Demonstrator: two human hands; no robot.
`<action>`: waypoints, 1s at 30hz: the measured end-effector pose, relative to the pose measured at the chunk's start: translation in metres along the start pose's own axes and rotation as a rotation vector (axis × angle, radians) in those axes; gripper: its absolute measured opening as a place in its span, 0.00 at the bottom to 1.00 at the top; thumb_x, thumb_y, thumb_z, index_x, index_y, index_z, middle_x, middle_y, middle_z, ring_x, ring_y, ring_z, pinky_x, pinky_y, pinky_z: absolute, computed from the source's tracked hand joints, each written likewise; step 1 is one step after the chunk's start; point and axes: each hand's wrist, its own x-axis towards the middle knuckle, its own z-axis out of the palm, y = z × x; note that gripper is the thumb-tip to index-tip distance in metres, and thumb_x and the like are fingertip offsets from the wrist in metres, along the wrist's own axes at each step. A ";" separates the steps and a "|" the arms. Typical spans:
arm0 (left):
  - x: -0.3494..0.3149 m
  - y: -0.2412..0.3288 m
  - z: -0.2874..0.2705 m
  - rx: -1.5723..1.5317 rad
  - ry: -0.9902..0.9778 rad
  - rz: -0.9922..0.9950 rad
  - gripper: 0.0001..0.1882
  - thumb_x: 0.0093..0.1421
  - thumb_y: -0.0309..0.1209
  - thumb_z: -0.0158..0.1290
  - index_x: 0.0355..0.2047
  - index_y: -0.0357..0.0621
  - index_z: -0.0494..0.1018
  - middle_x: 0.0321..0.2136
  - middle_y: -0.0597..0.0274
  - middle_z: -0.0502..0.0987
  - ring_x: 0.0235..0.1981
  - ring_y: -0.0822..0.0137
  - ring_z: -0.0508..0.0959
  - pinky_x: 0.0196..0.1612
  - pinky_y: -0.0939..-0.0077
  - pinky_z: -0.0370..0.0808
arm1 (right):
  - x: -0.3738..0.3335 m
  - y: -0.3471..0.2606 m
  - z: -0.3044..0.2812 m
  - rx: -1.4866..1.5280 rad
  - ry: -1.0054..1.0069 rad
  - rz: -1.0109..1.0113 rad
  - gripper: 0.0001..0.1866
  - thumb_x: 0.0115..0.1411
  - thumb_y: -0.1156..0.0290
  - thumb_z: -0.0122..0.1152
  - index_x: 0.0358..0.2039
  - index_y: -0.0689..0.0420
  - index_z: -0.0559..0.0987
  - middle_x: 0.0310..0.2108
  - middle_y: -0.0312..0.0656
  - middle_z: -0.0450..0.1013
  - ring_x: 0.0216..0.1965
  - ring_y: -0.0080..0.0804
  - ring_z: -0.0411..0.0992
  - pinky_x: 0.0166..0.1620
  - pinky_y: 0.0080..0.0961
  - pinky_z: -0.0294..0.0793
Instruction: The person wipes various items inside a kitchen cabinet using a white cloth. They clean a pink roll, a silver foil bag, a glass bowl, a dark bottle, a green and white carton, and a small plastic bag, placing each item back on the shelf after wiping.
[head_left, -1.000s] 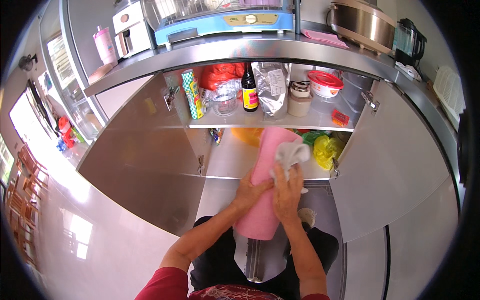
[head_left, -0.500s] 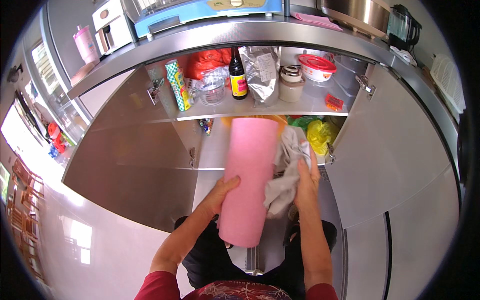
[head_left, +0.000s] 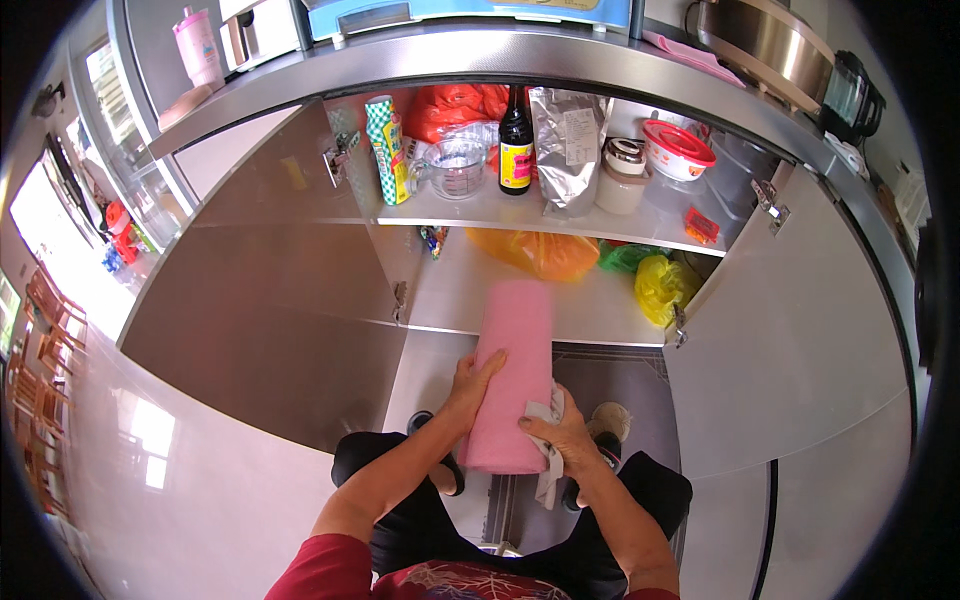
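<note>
A long pink roll (head_left: 515, 375) is held upright between my two hands, in front of the open cabinet; its upper end is blurred by motion. My left hand (head_left: 478, 388) grips the roll's left side, thumb across its front. On the right side, near the bottom, my right hand (head_left: 560, 432) presses a crumpled pale grey cloth (head_left: 547, 470) against the roll. Part of the cloth dangles below that hand. Beyond the roll, an orange plastic bag (head_left: 540, 253) lies on the lower shelf (head_left: 450, 295).
Open doors stand at left (head_left: 270, 290) and right (head_left: 790, 320). The upper shelf carries a dark bottle (head_left: 515, 145), a measuring jug (head_left: 457, 168), a silver pouch (head_left: 568, 150), a jar (head_left: 622, 178) and a red-lidded tub (head_left: 680, 150). A yellow bag (head_left: 662, 290) sits lower right.
The roll has come down and toward me. My right hand with the cloth has moved from beside the roll onto its lower right side. The view has shifted slightly.
</note>
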 end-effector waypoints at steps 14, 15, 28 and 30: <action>-0.040 0.001 -0.026 0.103 -0.269 -0.441 0.38 0.49 0.47 0.59 0.57 0.52 0.55 0.48 0.57 0.68 0.46 0.57 0.72 0.38 0.51 0.74 | 0.059 0.053 -0.034 0.208 0.071 0.071 0.33 0.45 0.76 0.66 0.51 0.62 0.62 0.41 0.43 0.68 0.39 0.30 0.70 0.43 0.27 0.71; -0.033 0.004 -0.027 0.139 -0.234 -0.411 0.37 0.49 0.45 0.60 0.56 0.50 0.56 0.46 0.56 0.69 0.44 0.58 0.73 0.37 0.54 0.75 | 0.059 0.050 -0.030 0.154 0.105 0.042 0.32 0.46 0.76 0.65 0.51 0.62 0.62 0.41 0.43 0.68 0.39 0.29 0.70 0.43 0.26 0.71; 0.190 0.020 -0.120 1.086 0.345 0.297 0.43 0.43 0.43 0.59 0.56 0.53 0.48 0.46 0.45 0.68 0.49 0.48 0.69 0.50 0.56 0.66 | 0.028 0.021 -0.010 -0.330 0.089 -0.077 0.32 0.51 0.70 0.61 0.55 0.63 0.60 0.45 0.46 0.68 0.43 0.29 0.68 0.47 0.25 0.67; 0.213 0.018 -0.119 1.194 0.431 0.248 0.46 0.43 0.43 0.60 0.58 0.54 0.45 0.49 0.45 0.65 0.50 0.45 0.68 0.51 0.54 0.64 | 0.021 0.018 -0.017 -0.369 0.116 -0.046 0.32 0.50 0.70 0.61 0.55 0.63 0.60 0.45 0.46 0.68 0.43 0.28 0.68 0.47 0.25 0.67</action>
